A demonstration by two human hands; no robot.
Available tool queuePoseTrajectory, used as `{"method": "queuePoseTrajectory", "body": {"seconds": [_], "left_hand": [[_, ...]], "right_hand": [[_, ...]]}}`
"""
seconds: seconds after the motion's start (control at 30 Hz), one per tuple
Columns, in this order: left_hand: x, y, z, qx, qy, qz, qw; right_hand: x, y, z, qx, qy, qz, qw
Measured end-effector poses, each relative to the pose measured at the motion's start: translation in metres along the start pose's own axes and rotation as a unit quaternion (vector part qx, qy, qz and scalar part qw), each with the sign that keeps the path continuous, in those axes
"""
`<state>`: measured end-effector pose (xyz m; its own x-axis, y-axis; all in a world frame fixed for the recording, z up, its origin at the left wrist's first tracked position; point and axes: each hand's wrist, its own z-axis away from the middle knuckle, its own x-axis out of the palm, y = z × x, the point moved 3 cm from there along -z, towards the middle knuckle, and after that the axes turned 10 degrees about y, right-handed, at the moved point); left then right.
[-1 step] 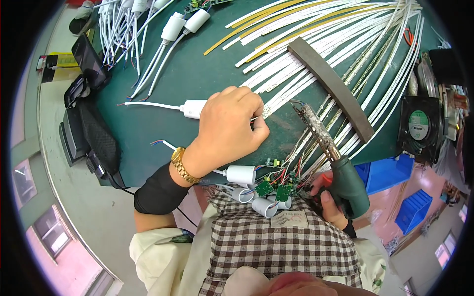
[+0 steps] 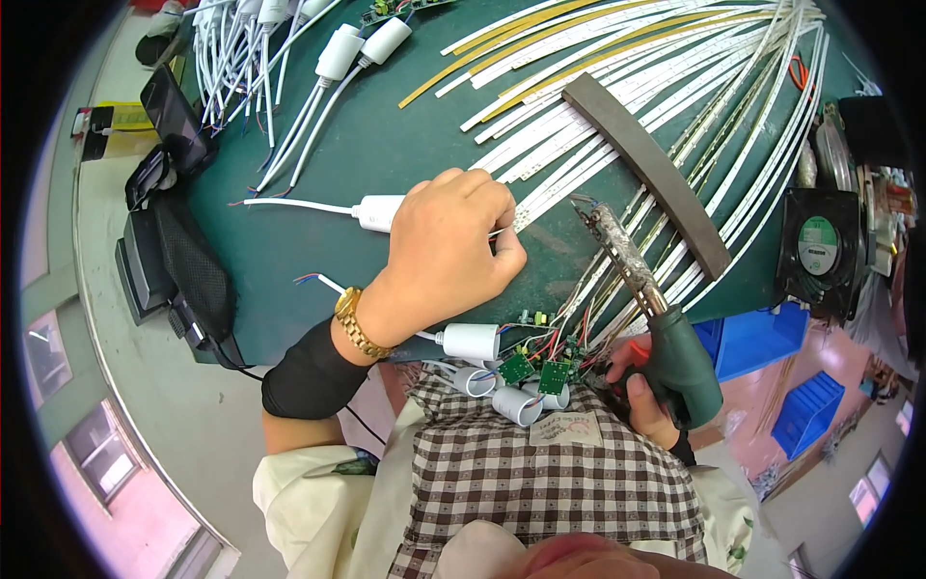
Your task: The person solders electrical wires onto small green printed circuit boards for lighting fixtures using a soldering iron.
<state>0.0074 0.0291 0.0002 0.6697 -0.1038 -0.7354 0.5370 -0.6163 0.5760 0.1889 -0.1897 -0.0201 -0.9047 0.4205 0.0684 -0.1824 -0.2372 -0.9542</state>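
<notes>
My left hand (image 2: 449, 236), a gold watch on its wrist, is closed in a pinch over the green mat. Between its thumb and forefinger a thin wire shows, right beside the end of a white LED strip (image 2: 540, 201). A white plastic housing with a cable (image 2: 376, 212) lies partly under this hand. In my right hand (image 2: 648, 405) is a soldering gun (image 2: 683, 362) with a green body and red trigger, its fingers wrapped round the grip. The gun's tip points up and left, apart from the pinched wire. Green circuit boards (image 2: 554, 376) with wires lie near my apron.
A dark curved bar (image 2: 646, 174) lies across many LED strips. White housings with cables (image 2: 338, 53) fill the far left. Open white housings (image 2: 471, 342) sit at the near edge. A black fan (image 2: 818, 249) stands at right, above blue bins (image 2: 808, 413).
The soldering gun's tip has shifted very slightly to the right. My left hand and the other things stay in place.
</notes>
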Motion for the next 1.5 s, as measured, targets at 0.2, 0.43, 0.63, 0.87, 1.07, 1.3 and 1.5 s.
{"method": "queuePoseTrajectory", "body": {"seconds": [0.2,0.43,0.63,0.87,1.07,1.3,1.5], "left_hand": [[-0.001,0.000,0.001,-0.006,-0.004,-0.002,1.000],[-0.001,0.001,-0.001,0.008,0.017,0.014,1.000],[-0.001,-0.003,-0.002,0.016,0.010,0.004,1.000],[-0.005,0.000,0.001,0.054,-0.011,-0.036,0.998],[-0.021,0.008,0.007,0.127,-0.026,-0.073,0.989],[-0.003,0.016,0.012,-0.121,-0.140,0.131,0.974],[0.001,0.014,0.018,-0.021,-0.017,-0.017,1.000]], "right_hand": [[-0.003,-0.014,-0.005,-0.033,0.106,0.006,0.994],[-0.011,-0.027,-0.018,-0.143,0.120,-0.065,0.980],[-0.007,-0.016,-0.015,-0.096,0.118,-0.070,0.986],[-0.011,-0.011,-0.013,-0.125,0.107,-0.103,0.981],[-0.019,-0.005,-0.009,-0.117,0.101,-0.118,0.981],[-0.026,0.004,-0.005,-0.127,0.109,-0.137,0.976],[-0.026,0.007,-0.007,-0.130,0.106,-0.144,0.975]]}}
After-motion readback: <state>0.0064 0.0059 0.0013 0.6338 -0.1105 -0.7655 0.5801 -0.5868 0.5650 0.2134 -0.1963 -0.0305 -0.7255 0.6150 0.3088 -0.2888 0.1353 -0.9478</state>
